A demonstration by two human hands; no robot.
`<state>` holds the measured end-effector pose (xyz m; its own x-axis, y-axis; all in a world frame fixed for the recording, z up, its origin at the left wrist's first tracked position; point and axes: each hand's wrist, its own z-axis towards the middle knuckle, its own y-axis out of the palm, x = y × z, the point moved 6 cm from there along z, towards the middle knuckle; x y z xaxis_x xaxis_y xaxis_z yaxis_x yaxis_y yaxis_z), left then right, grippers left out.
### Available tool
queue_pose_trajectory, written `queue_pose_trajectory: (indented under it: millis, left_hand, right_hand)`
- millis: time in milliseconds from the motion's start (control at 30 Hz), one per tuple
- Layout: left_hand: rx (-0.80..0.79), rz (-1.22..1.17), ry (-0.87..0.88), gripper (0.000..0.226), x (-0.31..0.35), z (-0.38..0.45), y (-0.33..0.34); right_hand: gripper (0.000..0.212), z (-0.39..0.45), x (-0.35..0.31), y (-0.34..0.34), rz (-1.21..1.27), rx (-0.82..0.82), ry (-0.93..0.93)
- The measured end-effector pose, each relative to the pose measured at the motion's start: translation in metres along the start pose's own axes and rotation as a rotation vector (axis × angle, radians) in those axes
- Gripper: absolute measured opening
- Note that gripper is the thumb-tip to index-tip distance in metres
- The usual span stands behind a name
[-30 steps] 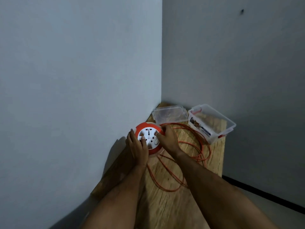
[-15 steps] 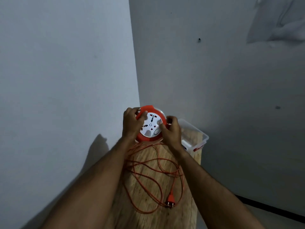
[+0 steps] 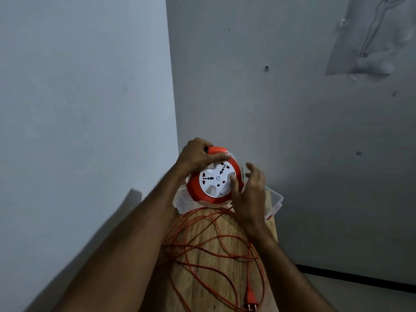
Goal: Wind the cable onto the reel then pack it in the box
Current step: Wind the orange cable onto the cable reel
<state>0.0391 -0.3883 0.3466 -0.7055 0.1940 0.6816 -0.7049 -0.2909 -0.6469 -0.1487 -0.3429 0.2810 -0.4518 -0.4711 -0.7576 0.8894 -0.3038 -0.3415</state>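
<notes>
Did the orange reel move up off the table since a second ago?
Yes. The reel was resting on the wooden table by the clear box; now both hands hold it lifted above the tabletop, nearer the camera, with the loose cable below.

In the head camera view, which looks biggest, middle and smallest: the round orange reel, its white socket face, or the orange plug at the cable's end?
1. Round orange reel
2. White socket face
3. Orange plug, smallest though nearest the camera
</notes>
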Motion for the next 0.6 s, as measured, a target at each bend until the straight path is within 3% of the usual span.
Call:
queue_pose_trajectory:
  millis: [67,133,267,433,600]
  left_hand:
    - [-0.019,-0.003,0.028,0.051,0.001,0.007,0.001]
    - [-0.041,-0.028,0.049,0.053,0.002,0.012,0.006]
    - [-0.067,-0.010,0.079,0.062,0.008,0.016,0.017]
    - [-0.112,0.061,0.090,0.053,0.024,0.017,0.030]
    - [-0.075,0.043,0.091,0.053,0.029,0.018,0.032]
  right_hand:
    - [0.048,-0.012,-0.024,-0.001,-0.198,0.075,-0.216]
    - [0.051,-0.023,-0.040,0.008,-0.388,0.028,-0.347]
    - [0.061,-0.025,-0.044,0.017,-0.661,-0.020,-0.390]
    - [0.069,-0.010,-0.045,0.011,-0.761,-0.059,-0.424]
    - [0.061,0.006,-0.038,0.006,-0.543,-0.114,-0.317]
